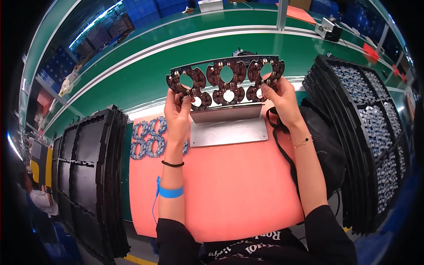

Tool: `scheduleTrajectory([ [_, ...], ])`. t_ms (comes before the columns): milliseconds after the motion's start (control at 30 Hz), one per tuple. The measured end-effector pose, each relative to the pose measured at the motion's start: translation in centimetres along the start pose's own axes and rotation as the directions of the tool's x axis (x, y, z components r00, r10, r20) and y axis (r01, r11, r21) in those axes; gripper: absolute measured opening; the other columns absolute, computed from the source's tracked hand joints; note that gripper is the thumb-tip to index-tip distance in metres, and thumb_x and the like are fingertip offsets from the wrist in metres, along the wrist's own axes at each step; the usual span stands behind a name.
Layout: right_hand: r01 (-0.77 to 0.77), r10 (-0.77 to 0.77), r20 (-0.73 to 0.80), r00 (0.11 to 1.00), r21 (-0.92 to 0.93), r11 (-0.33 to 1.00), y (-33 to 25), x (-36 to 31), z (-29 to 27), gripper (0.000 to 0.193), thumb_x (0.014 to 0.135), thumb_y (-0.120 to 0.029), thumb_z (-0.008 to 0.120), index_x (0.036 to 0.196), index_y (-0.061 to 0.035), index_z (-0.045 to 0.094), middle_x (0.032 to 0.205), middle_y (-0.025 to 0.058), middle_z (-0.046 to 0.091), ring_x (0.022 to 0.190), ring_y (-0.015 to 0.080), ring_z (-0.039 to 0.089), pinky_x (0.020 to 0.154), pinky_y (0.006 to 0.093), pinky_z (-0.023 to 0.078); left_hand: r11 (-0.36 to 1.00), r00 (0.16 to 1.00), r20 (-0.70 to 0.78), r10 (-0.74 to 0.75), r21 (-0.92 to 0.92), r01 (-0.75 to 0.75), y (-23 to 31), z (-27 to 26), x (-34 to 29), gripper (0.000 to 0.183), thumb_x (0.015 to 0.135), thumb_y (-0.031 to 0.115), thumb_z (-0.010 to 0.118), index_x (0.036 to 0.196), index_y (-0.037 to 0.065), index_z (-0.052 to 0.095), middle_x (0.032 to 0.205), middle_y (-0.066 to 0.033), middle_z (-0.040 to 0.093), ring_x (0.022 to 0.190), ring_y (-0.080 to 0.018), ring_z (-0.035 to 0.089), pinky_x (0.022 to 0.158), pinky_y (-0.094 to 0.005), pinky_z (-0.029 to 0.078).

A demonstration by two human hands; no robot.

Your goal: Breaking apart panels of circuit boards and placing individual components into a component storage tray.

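A row of dark figure-eight circuit boards [226,81] stands upright, tilted, at the top of a bent silver metal stand [229,132]. At the row's left end, my left hand [178,112] pinches the lower board edge between thumb and fingers. My right hand [285,101] grips the right end, its thumb on the board's front and its fingers behind, partly hidden. A thin plate edge shows along the top, behind the boards. Left of the stand, several blue circuit boards [148,137] lie flat on the pink mat [234,185], some partly covered by my left forearm.
Black trays [88,145] are stacked at the left. On the right, another stack of black trays [353,132] carries many small boards in compartments. A black mesh bag [324,145] with a strap sits beside my right forearm. A metal rail [212,34] crosses the green bench behind.
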State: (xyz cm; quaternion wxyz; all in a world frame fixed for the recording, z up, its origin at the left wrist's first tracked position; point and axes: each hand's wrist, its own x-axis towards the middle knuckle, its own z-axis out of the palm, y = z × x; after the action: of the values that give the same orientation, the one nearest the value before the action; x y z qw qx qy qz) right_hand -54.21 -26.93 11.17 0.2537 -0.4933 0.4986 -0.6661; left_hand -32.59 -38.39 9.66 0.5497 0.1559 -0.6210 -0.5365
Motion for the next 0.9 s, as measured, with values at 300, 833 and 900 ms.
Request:
scheduleTrajectory([
  [300, -0.064, 0.064, 0.022, 0.998, 0.002, 0.998, -0.7, 0.0, -0.3, 0.018, 0.081, -0.011, 0.059, 0.096, -0.0018, 0.052, 0.081, -0.0004, 0.052, 0.070, 0.0067, 0.046, 0.061, 0.0212, 0.039, 0.999, 1.000, -0.013, -0.019, 0.029, 0.020, 0.1, 0.1, 0.0, 0.019, 0.089, 0.009, 0.047, 0.106, 0.002, 0.044, 0.092, -0.0032, 0.052, 0.080, -0.0090, 0.048, 0.073, -0.0224, 0.039],
  [833, 0.029, 0.133, 0.161, 0.978, -0.732, 0.680, -1.3, -0.5, -2.1, 0.010, 0.070, -0.003, 0.058, 0.076, 0.0048, 0.062, 0.069, 0.0145, 0.062, 0.052, 0.0201, 0.059, 0.055, 0.0297, 0.047, 0.986, 0.979, -0.198, 0.055, -0.145, -0.085, 1.9, -1.1, 0.5, 0.024, 0.088, 0.007, 0.046, 0.112, 0.005, 0.040, 0.093, -0.0026, 0.048, 0.081, -0.0108, 0.045, 0.079, -0.0260, 0.040],
  [900, 0.058, 0.088, 0.161, 0.983, -0.727, 0.685, -1.5, -0.5, -2.1, 0.010, 0.070, -0.003, 0.058, 0.075, 0.0042, 0.062, 0.068, 0.0143, 0.062, 0.053, 0.0200, 0.059, 0.055, 0.0296, 0.047, 0.985, 0.983, -0.176, 0.058, -0.150, -0.085, 1.9, -1.3, 0.5, 0.024, 0.089, 0.007, 0.046, 0.112, 0.004, 0.040, 0.097, -0.0028, 0.048, 0.085, -0.0098, 0.046, 0.084, -0.0258, 0.040],
])
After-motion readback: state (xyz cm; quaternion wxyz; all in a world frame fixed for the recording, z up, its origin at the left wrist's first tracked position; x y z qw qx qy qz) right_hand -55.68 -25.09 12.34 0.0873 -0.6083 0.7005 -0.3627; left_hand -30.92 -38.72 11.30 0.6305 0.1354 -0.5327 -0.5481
